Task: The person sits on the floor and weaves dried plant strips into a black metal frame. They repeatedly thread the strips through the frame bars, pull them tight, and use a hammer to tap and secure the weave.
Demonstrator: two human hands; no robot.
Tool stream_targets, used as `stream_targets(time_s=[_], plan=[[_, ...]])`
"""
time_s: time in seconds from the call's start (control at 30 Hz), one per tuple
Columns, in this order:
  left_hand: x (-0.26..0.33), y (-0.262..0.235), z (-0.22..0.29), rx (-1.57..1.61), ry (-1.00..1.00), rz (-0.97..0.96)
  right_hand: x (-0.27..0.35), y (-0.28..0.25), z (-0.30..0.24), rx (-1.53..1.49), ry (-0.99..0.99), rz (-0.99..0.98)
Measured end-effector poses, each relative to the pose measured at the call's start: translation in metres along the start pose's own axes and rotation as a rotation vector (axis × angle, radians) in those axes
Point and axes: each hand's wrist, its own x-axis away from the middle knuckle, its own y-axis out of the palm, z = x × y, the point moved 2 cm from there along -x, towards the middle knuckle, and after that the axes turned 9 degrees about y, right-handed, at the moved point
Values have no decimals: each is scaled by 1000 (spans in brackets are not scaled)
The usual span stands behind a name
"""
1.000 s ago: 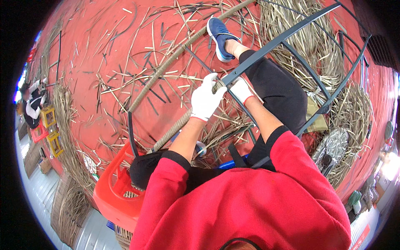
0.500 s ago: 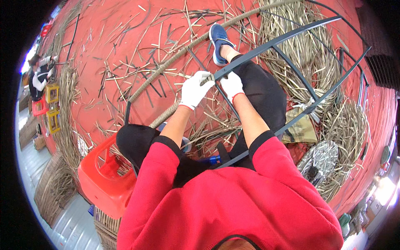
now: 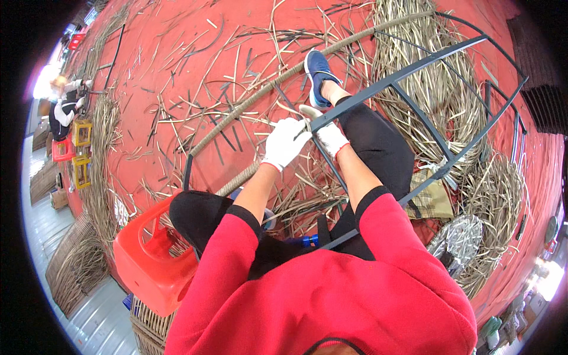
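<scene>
A dark metal frame [image 3: 420, 121] lies across my lap, its long curved outer bar [image 3: 248, 103] wound with tan rattan strip. My left hand [image 3: 286, 142], in a white glove with a red cuff, pinches with closed fingers at the end of the flat metal bar, where a rattan strip [image 3: 288, 106] shows; the fingers partly hide what they grip. My right hand [image 3: 333, 139], gloved likewise, is wrapped round the same bar from beneath, close to the left. Part of its fingers is behind the metal.
Loose strips [image 3: 195, 112] litter the red floor. Big rattan bundles [image 3: 414, 89] lie at the right beside a foil-like bundle [image 3: 461, 239] and a plaid cloth [image 3: 429, 195]. A red plastic stool [image 3: 148, 266] stands at my left. Far left, another person [image 3: 64, 115] sits near yellow crates [image 3: 81, 151].
My left hand has turned and shifted slightly lower against the bar's end. My right hand's fingertips now reach past the bar's far side. The whole view has shifted a little.
</scene>
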Motion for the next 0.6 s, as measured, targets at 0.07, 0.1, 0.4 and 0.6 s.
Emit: stream_targets(time_s=[0.07, 0.1, 0.4, 0.6], plan=[[-1, 0, 1, 6, 27, 16, -1, 2, -1, -30, -62, 4], [-2, 1, -1, 37, 0, 6, -1, 2, 0, -38, -8, 50], [-6, 1, -10, 280, -150, 20, -1, -5, 0, 101, -11, -1], [-4, -1, -8, 473, -267, 59, -7, -13, 8, 398, -149, 178]])
